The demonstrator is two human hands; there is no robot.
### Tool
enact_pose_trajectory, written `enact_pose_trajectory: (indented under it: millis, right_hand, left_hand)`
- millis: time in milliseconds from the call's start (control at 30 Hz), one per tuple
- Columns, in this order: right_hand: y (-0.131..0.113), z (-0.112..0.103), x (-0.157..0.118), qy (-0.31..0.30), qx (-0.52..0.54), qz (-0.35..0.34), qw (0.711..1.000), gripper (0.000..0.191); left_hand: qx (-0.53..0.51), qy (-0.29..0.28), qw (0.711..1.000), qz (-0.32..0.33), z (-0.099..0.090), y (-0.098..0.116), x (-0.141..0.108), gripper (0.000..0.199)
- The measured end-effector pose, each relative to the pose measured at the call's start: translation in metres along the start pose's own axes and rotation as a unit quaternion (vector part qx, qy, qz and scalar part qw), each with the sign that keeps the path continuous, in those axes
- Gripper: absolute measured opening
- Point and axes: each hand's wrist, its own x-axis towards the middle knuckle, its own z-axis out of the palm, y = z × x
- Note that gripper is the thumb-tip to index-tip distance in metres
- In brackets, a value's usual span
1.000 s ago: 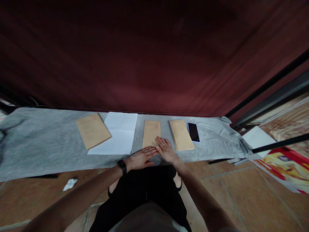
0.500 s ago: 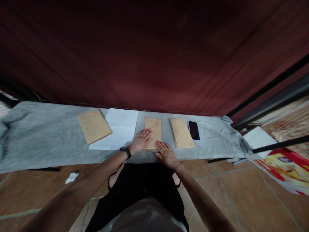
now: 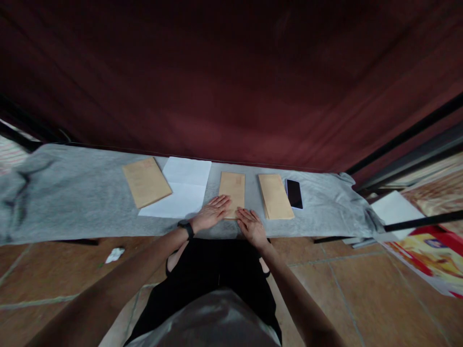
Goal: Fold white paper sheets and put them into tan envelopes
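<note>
In front of me a brown paper envelope lies upright on the grey cloth. My left hand rests flat with stretched fingers across its lower left part. At the lower right corner, the fingertips of my right hand touch it, fingers extended. Neither hand grips anything. Left of the envelope are white sheets with a fold line across them, partly under a stack of brown envelopes. To the right lies another small stack of brown envelopes, slightly fanned.
A dark-screened phone lies beside the right stack. The grey cloth covers a long narrow table against a dark red curtain. A red and yellow box stands at right, and a crumpled white tissue is on the tiled floor.
My left hand has slid slightly down the envelope, toward its lower edge. My right hand stays at the lower right corner. The whole view has shifted a little.
</note>
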Motion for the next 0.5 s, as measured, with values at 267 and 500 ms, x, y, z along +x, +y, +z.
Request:
enact_pose_trajectory:
  millis: [267,500]
  right_hand:
    - [-0.005,0.001,0.002,0.033,0.020,0.024,0.999,0.037]
    - [-0.011,0.005,0.008,0.072,0.031,0.055,0.995,0.031]
  left_hand:
    - [-0.035,0.076,0.996,-0.012,0.005,0.024,-0.035,0.042]
    - [-0.037,0.109,0.992,-0.046,0.003,0.038,-0.031,0.037]
